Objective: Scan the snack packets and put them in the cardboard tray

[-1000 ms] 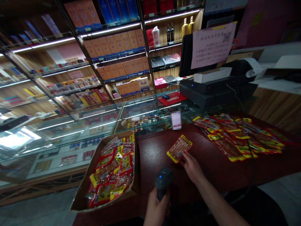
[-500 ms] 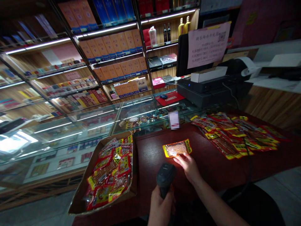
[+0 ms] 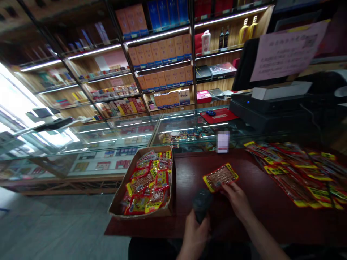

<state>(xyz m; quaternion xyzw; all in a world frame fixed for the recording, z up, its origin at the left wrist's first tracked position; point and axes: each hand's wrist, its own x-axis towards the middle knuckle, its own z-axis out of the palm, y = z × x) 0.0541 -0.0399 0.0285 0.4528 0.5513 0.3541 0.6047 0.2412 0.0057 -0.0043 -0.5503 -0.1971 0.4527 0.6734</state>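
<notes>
My left hand is wrapped round the handle of a black barcode scanner, whose head points toward a snack packet. That snack packet, clear with red and yellow edges and brown sticks inside, is pinched at its lower edge by my right hand. It sits tilted just above or on the dark red tabletop; I cannot tell which. To the left, a cardboard box holds several similar packets. More snack packets lie in a loose spread on the right.
Behind the table runs a glass display counter with a red mouse mat on it. A monitor with a pink paper sheet stands at the right. Shelves of orange boxes line the wall. A small pixelated card stands at the table's back edge.
The view has swung left, so the scene sits farther right. The bright light on the packet has gone, and the packet is tilted more. Both hands keep their hold.
</notes>
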